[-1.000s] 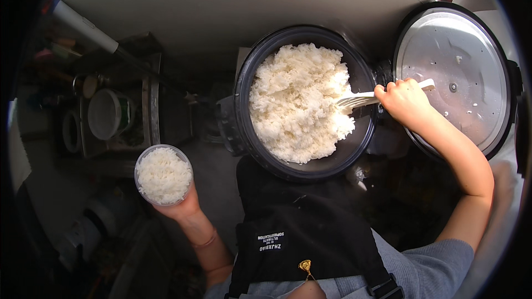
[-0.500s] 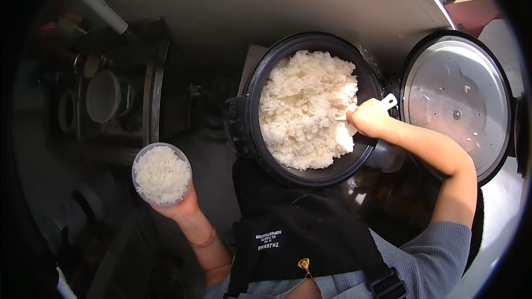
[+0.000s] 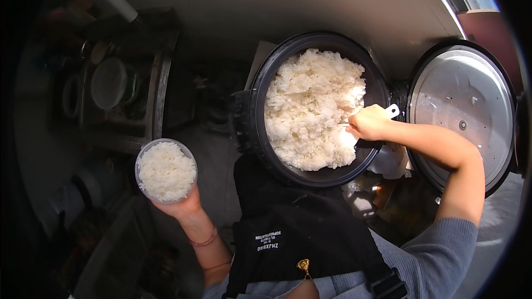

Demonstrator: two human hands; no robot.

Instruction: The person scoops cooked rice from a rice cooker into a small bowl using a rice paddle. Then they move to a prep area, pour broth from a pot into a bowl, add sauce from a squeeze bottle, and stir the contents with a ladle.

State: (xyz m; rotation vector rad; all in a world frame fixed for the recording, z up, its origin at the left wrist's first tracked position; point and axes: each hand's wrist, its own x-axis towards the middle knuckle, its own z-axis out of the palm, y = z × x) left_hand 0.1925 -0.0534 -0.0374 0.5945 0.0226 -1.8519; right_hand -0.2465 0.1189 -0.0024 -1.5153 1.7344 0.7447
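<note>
- In the middle: a big black round pot, open on top, with inside it a large heap of white rice, lying more to the left side of the pot.
- At the right edge of the pot: the right hand, reaching in over the rim, just beside the rice.
- In the right hand: a white paddle, held by the handle with fingers curled closed around it. Pointing toward the right rim of the pot with its handle end, a small hole in it. Mostly hidden by hand and rice in the blade part, so cannot tell how deep inside.
- To the left of the pot, well apart and a little nearer to the body: the left hand, supporting a clear round cup from below and from the near side, with fingers bent around it. Mostly hidden under the cup, so cannot tell exactly how far spread.
- In this cup, left of the pot: more white rice, filled up about to the rim.
- Just to the right of the pot: a round lid, standing open, with silver inside and black edge, a few grains stuck on it.
- Close to the near side of the pot: a black apron.
- Behind the pot: a grey wall.
</note>
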